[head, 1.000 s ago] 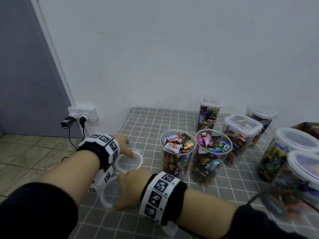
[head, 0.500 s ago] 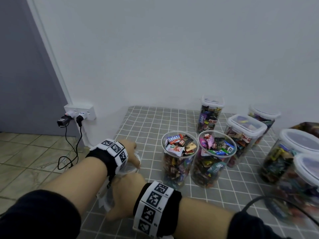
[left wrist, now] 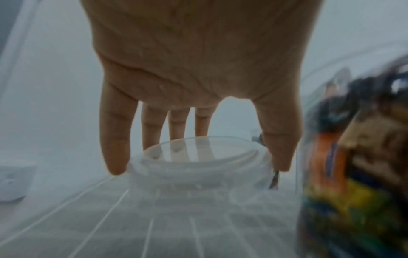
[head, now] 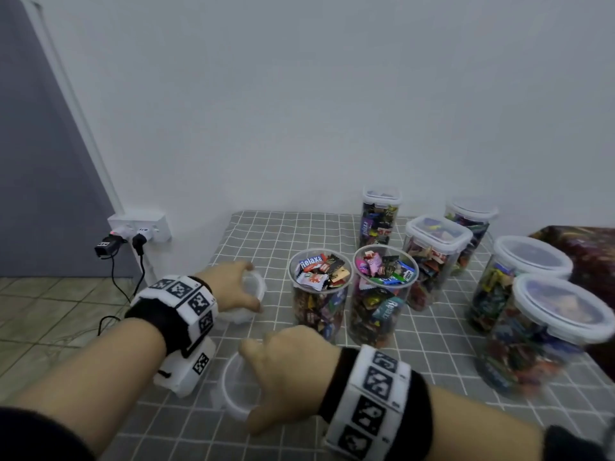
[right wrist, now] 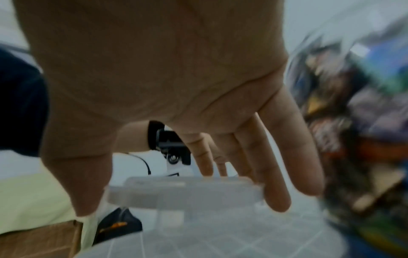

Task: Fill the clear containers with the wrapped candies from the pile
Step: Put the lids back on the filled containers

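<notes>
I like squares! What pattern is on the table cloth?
Grey table cloth with a grid of thin white lines; head view shows it best.

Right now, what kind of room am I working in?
Probably a plain room at home: a table under a grey checked cloth, a white wall socket beside a tiled floor, and lidded candy jars.

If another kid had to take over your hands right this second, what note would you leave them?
Left grip: fingers and thumb are around the far clear lid, which sits on the checked table.
Right grip: pinches the near clear lid by its rim.
Done: the left open container and the right open container are heaped with wrapped candies. The five lidded containers behind them and to their right look full too.
Left to do: probably put these two lids on the two open containers.
</notes>
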Motion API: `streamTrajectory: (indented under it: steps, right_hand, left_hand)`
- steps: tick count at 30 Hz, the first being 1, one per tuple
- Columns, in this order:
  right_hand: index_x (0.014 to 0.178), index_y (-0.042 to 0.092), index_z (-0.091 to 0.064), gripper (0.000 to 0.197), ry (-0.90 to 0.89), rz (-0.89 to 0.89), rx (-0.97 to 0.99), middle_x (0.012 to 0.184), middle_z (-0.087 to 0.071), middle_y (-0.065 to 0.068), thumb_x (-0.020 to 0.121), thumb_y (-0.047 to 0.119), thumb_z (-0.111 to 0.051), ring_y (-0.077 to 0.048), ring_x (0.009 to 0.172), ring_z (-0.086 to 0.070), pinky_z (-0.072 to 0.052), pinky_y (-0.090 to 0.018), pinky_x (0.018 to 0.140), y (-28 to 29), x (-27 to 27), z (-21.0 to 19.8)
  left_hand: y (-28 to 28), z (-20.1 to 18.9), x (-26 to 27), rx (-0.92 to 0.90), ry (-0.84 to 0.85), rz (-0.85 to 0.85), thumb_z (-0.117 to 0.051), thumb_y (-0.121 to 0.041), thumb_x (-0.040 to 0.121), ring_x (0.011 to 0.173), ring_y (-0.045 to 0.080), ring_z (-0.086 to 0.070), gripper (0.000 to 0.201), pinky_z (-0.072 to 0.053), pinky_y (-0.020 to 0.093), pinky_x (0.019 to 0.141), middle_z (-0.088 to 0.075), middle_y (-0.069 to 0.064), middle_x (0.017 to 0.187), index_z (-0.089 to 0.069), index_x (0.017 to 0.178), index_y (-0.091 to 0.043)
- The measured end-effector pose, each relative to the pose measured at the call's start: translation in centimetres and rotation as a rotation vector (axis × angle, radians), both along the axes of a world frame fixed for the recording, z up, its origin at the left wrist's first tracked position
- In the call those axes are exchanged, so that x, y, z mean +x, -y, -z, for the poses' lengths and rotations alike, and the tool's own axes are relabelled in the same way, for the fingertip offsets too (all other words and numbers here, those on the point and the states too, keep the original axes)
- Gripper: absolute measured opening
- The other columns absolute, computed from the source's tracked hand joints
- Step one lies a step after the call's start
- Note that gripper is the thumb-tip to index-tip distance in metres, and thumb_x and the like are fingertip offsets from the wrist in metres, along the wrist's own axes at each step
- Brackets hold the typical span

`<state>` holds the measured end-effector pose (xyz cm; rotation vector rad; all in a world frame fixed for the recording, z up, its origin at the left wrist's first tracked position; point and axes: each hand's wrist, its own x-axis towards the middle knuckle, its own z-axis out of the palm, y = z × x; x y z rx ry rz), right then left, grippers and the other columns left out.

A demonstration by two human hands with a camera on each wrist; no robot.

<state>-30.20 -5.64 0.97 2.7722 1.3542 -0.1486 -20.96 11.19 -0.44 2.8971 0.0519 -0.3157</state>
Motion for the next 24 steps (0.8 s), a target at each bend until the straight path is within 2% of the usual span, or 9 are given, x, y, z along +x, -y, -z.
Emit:
streamTrajectory:
  steps: [2,5,8,11,15,17,20,24]
  right_hand:
    - [0.113,0.01,-0.043,0.067,0.005,-0.016,0.078,0.102,-0.062,-0.016,0.072,0.056,-0.069,-0.034,0.09,-0.059,-0.041,-0.036,0.069,2.0,-0.6,-2.2]
    - [0.117,0.018,-0.042,0.066,-0.061,0.06,0.162,0.108,-0.061,-0.008,0.071,0.057,-0.068,-0.029,0.095,-0.058,-0.045,-0.034,0.078,4.9,-1.2,-5.7]
    - [0.119,0.024,-0.041,0.065,-0.04,0.176,0.234,0.108,-0.061,0.002,0.069,0.058,-0.065,-0.022,0.095,-0.056,-0.045,-0.031,0.081,8.0,-0.2,-8.6]
    - [0.122,0.026,-0.038,0.066,0.059,0.341,0.225,0.106,-0.059,0.003,0.07,0.058,-0.061,-0.019,0.091,-0.051,-0.04,-0.031,0.077,11.0,2.2,-10.1]
    - [0.133,0.027,-0.033,0.069,0.08,0.478,0.132,0.122,-0.055,-0.002,0.076,0.052,-0.061,-0.018,0.091,-0.043,-0.036,-0.031,0.076,13.1,5.2,-10.1]
    - [0.138,0.027,-0.03,0.073,0.059,0.514,0.085,0.127,-0.053,-0.004,0.077,0.051,-0.061,-0.021,0.096,-0.047,-0.037,-0.032,0.077,13.3,6.3,-9.6]
    - [0.136,0.026,-0.033,0.073,0.046,0.532,0.022,0.129,-0.054,-0.006,0.075,0.053,-0.063,-0.026,0.109,-0.052,-0.044,-0.036,0.087,13.1,7.5,-8.7]
    - [0.133,0.026,-0.037,0.07,0.016,0.546,0.002,0.122,-0.058,-0.006,0.074,0.055,-0.062,-0.025,0.104,-0.053,-0.046,-0.038,0.088,12.9,8.5,-8.1]
  left_hand:
    - [0.0,-2.1,-0.5,-0.094,0.103,0.023,-0.077,-0.048,0.069,0.128,0.021,-0.043,0.09,-0.034,0.031,0.104,-0.043,0.004,0.143,-0.032,0.143,-0.021]
    - [0.9,-5.6,-1.5,-0.214,0.229,0.078,-0.078,-0.043,0.071,0.129,0.018,-0.041,0.087,-0.031,0.029,0.103,-0.041,0.002,0.145,-0.034,0.143,-0.023]
    - [2.4,-8.6,-2.5,-0.254,0.294,0.144,-0.078,-0.041,0.071,0.128,0.017,-0.041,0.085,-0.031,0.028,0.102,-0.041,-0.002,0.145,-0.034,0.143,-0.026]
    - [4.4,-10.3,-3.2,-0.211,0.259,0.214,-0.075,-0.046,0.072,0.132,0.015,-0.037,0.087,-0.029,0.028,0.104,-0.037,-0.006,0.148,-0.03,0.145,-0.029]
    - [7.3,-10.6,-2.8,-0.069,0.156,0.285,-0.072,-0.053,0.071,0.134,0.016,-0.035,0.092,-0.03,0.032,0.109,-0.034,-0.006,0.15,-0.024,0.147,-0.033]
    - [8.4,-10.2,-2.3,0.037,0.109,0.298,-0.07,-0.058,0.07,0.135,0.019,-0.035,0.096,-0.032,0.039,0.109,-0.033,-0.006,0.151,-0.019,0.148,-0.036]
    - [9.5,-9.8,-1.7,0.153,0.078,0.3,-0.068,-0.06,0.071,0.133,0.022,-0.038,0.096,-0.036,0.039,0.106,-0.036,-0.002,0.15,-0.017,0.149,-0.034]
    - [10.3,-9.9,-1.6,0.19,0.054,0.304,-0.065,-0.059,0.073,0.129,0.023,-0.042,0.092,-0.039,0.038,0.103,-0.041,0.0,0.147,-0.02,0.148,-0.032]
